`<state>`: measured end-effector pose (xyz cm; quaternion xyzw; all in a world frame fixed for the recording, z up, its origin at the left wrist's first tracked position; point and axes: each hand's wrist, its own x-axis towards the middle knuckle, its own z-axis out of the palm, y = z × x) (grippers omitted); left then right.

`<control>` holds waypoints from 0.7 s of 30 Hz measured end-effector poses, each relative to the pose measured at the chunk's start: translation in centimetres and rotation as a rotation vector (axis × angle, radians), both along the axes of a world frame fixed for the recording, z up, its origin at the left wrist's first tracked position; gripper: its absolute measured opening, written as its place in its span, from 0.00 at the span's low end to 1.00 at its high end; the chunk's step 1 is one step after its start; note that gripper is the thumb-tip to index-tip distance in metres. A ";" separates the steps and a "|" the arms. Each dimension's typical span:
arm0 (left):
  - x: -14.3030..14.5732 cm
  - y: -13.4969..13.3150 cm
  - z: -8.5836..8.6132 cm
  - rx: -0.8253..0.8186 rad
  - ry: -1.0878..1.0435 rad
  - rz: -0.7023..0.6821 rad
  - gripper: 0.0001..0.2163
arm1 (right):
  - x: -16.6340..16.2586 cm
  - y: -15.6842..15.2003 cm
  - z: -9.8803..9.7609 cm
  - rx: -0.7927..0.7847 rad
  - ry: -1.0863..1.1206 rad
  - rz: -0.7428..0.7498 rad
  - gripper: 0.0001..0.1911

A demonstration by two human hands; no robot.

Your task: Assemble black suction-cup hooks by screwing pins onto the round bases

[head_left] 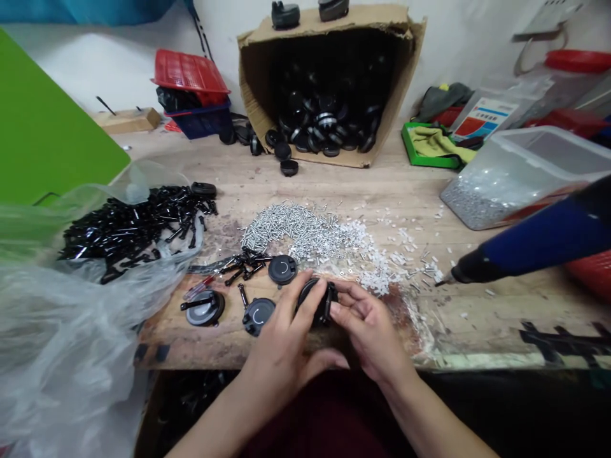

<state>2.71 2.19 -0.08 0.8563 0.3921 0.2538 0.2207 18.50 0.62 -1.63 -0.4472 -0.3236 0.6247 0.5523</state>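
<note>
My left hand (281, 337) and my right hand (370, 327) meet at the front edge of the wooden bench, both closed round a round black plastic part (316, 299). The fingertips of both pinch its sides, and a small black piece sits at its right edge. Just left of it lie three more round black parts (282, 269) (258, 315) (205, 308), two with a black pin attached. A few loose black pins (243, 262) lie behind them. A heap of small silver screws (291, 226) and white bits (377, 264) spreads across the bench behind my hands.
A clear plastic bag (71, 305) with many black pins (133, 226) fills the left. A tipped cardboard box (329, 89) of black round parts stands at the back. A blue electric screwdriver (529, 245) hangs at the right, before a clear tub (525, 172) of screws.
</note>
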 end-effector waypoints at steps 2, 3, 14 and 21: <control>-0.2 0.4 -0.3 0.010 -0.047 0.098 0.30 | -0.3 0.4 0.4 0.030 -0.102 0.034 0.17; -0.4 0.6 -0.4 0.011 -0.104 0.158 0.27 | -0.4 0.9 0.7 0.064 -0.192 0.069 0.15; -2.3 2.9 0.3 -0.820 -1.191 0.436 0.14 | -5.0 16.0 0.5 0.409 -1.659 0.148 0.09; -3.4 2.4 -0.7 -0.884 -1.168 0.431 0.13 | -6.0 18.6 -1.6 0.399 -1.800 0.202 0.15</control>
